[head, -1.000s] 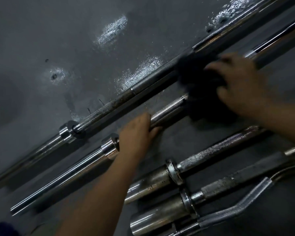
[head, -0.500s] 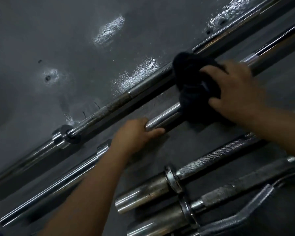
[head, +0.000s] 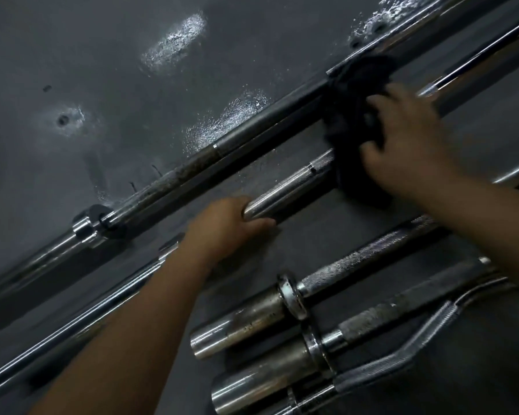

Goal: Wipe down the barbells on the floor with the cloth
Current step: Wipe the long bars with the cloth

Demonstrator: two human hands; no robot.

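Several steel barbells lie side by side on the dark floor, running from lower left to upper right. My left hand [head: 226, 226] grips the knurled shaft of the second barbell [head: 294, 187] near its sleeve. My right hand [head: 408, 139] holds a black cloth [head: 351, 115] bunched over that bar and against the far barbell [head: 252, 136]. The cloth hides the bars beneath it.
Two shorter bars with rusty sleeves [head: 240, 322] and a curved curl bar [head: 417, 339] lie at the lower right. The grey floor [head: 117, 55] beyond the far bar shows wet shiny patches and small holes.
My right hand has slid the cloth up along the bars toward the upper right. More of the knurled shaft between my hands is bared. My left hand keeps its grip.
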